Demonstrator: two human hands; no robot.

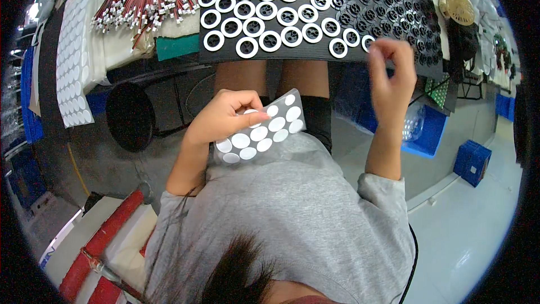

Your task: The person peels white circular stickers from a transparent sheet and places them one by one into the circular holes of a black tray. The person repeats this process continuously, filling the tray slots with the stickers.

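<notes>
My left hand (225, 115) is closed on a clear sheet of round white stickers (259, 134), held over my lap below the table edge. Gaps show where some stickers are gone from the sheet. My right hand (392, 73) is at the front of the black board (306, 54), thumb and forefinger pinched together. Its fingertips are at a white-ringed round part (365, 41); whether a sticker is between them is hidden. Rows of black round parts with white rings (246, 47) cover the board's left and middle. Plain black round parts (388, 8) crowd its right side.
Red and black wires with white connectors (152, 11) lie at the back left. A long sheet of white stickers (72, 73) hangs over the table's left edge. Below stand a round black stool seat (129, 117), a blue bin (424, 135) and a blue crate (471, 162).
</notes>
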